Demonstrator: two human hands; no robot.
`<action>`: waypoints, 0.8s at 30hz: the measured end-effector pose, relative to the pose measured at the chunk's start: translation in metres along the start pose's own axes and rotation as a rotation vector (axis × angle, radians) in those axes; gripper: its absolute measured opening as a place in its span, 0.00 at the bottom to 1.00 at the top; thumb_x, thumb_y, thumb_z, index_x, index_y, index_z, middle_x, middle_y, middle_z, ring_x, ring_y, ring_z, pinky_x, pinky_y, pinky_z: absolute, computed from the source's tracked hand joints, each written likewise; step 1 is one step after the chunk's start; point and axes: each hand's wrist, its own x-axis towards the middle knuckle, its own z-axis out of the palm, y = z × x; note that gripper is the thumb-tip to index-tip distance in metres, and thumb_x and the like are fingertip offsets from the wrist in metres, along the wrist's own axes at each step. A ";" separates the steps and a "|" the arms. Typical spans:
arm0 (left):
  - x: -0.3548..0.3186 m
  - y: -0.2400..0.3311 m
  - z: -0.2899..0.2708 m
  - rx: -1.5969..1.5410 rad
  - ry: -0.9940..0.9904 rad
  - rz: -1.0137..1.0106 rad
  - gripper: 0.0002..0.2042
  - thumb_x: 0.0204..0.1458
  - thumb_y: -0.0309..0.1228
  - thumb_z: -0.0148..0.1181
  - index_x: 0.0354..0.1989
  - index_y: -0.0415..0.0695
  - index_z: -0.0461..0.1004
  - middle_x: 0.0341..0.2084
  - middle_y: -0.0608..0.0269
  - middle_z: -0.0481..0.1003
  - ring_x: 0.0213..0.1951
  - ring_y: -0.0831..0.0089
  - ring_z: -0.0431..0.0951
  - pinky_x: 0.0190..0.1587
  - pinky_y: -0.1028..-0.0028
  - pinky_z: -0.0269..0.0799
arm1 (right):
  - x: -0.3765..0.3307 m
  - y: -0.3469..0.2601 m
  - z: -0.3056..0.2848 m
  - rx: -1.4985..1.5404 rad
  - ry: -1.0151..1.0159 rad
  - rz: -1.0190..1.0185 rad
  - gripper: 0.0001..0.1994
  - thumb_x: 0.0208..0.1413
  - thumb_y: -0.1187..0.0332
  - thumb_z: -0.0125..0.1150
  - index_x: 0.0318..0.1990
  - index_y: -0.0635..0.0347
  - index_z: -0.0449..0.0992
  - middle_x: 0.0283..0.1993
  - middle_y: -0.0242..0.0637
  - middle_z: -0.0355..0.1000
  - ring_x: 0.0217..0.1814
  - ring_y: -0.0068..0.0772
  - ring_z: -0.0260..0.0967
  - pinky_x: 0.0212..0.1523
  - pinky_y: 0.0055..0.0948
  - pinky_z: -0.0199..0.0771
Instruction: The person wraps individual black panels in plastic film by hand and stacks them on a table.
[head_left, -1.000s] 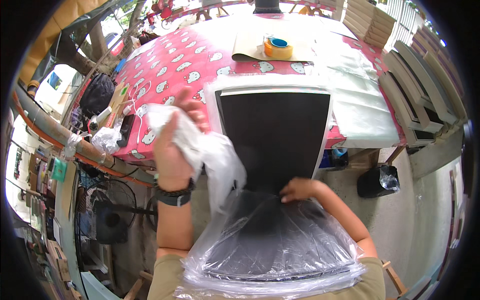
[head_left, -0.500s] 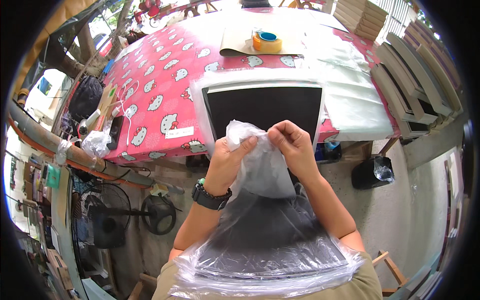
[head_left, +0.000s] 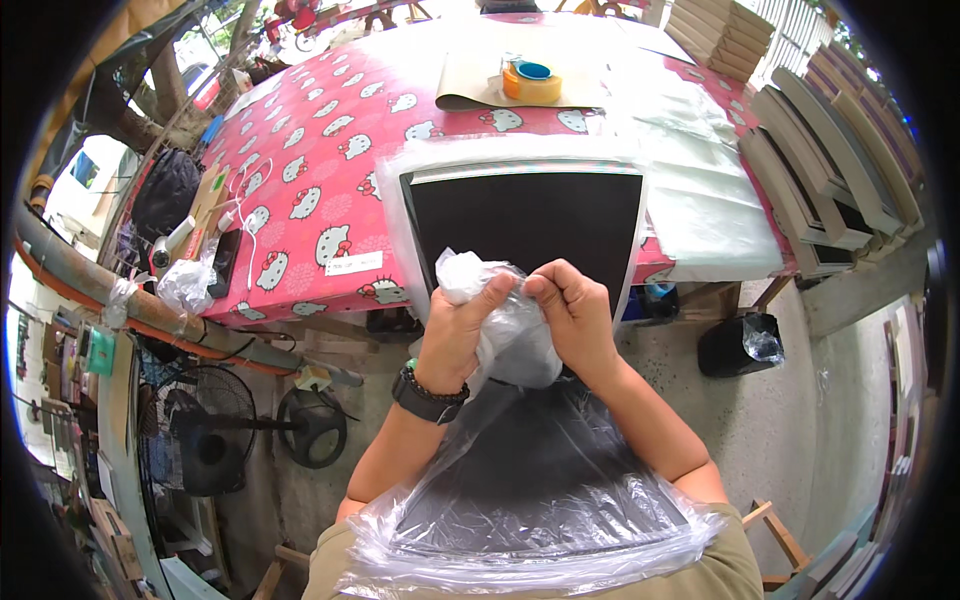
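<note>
My left hand (head_left: pixel 462 335) grips a bunched-up piece of clear plastic wrap (head_left: pixel 525 345), thumb on top. My right hand (head_left: pixel 572 308) pinches the same plastic between thumb and fingers, close beside the left. A dark flat panel (head_left: pixel 540 470) covered in clear plastic rests against my body below the hands. Whether the bunched plastic belongs to that covering, I cannot tell. Just beyond my hands, a black panel with a pale, plastic-edged border (head_left: pixel 530 215) lies at the table's near edge.
The table wears a pink patterned cloth (head_left: pixel 290 215). On it are tape rolls (head_left: pixel 532 82), brown paper (head_left: pixel 465 90) and flat plastic sheets (head_left: pixel 710 215). Stacked panels (head_left: pixel 820 170) stand at right, a black bin (head_left: pixel 738 348) below. At left are a fan (head_left: pixel 200 430) and a pipe rail (head_left: pixel 150 310).
The plastic between my hands has become more tightly bunched, and its hanging part is shorter. Both hands have shifted slightly, the right one a little down and left.
</note>
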 end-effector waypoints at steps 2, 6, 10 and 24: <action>0.003 -0.006 -0.006 0.003 0.020 0.067 0.10 0.48 0.35 0.57 0.31 0.42 0.69 0.25 0.67 0.71 0.30 0.81 0.71 0.33 0.80 0.66 | 0.000 0.001 0.004 -0.131 -0.005 -0.131 0.07 0.51 0.70 0.53 0.28 0.65 0.68 0.19 0.44 0.67 0.19 0.32 0.66 0.21 0.23 0.63; 0.000 -0.008 -0.003 -0.178 -0.037 0.013 0.10 0.50 0.37 0.54 0.26 0.43 0.68 0.22 0.67 0.69 0.26 0.81 0.69 0.29 0.80 0.65 | 0.000 0.001 0.005 -0.235 0.011 -0.141 0.06 0.51 0.70 0.52 0.27 0.63 0.66 0.19 0.47 0.65 0.20 0.45 0.67 0.18 0.29 0.63; -0.002 -0.006 -0.015 -0.232 -0.259 -0.011 0.14 0.50 0.40 0.53 0.20 0.43 0.66 0.19 0.65 0.68 0.24 0.79 0.67 0.31 0.80 0.64 | 0.010 0.003 -0.007 -0.150 0.068 -0.024 0.07 0.53 0.69 0.51 0.26 0.62 0.66 0.17 0.38 0.65 0.18 0.33 0.65 0.19 0.24 0.62; -0.003 0.011 -0.165 0.655 0.579 0.326 0.10 0.53 0.29 0.46 0.40 0.37 0.66 0.18 0.70 0.66 0.19 0.85 0.64 0.23 0.83 0.63 | 0.006 0.008 -0.150 1.132 0.507 0.171 0.10 0.57 0.62 0.44 0.30 0.56 0.66 0.20 0.26 0.63 0.15 0.13 0.58 0.20 0.13 0.64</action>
